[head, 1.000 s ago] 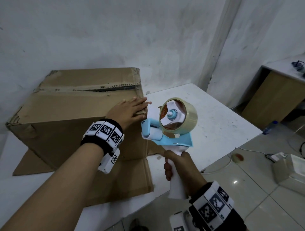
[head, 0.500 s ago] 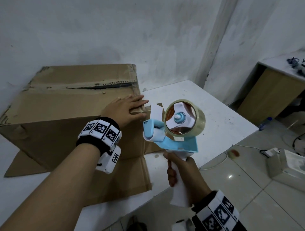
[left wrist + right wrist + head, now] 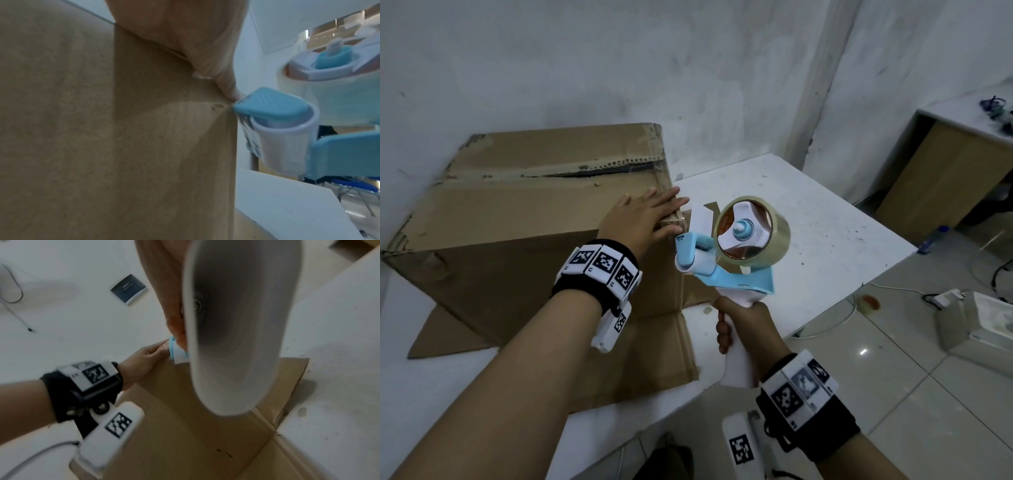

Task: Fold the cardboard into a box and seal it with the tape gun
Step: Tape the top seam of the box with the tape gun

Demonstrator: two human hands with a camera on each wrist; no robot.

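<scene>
I see a white, speckled, square-cornered worktop [image 3: 808, 219] set into the corner of the room. On it stands a large brown cardboard box [image 3: 524, 240], its bottom flaps splayed flat on the white surface toward me and to the right. Small dark specks and a faint stain mark the worktop near the flap.

Matt brown cardboard on the box [image 3: 524, 219], rough and scuffed, with ragged corrugated edges showing along the top seam. The tape gun [image 3: 726, 260] is smooth plastic, pale blue frame and white handle with a soft sheen, and its tape roll [image 3: 774, 236] is clear, glossy film. The table [image 3: 825, 246] is a white matt top, speckled and stained. Glossy pale tiles on the floor [image 3: 893, 370] throw back the light. The wall [image 3: 619, 68] is rough, patchy white plaster.
</scene>
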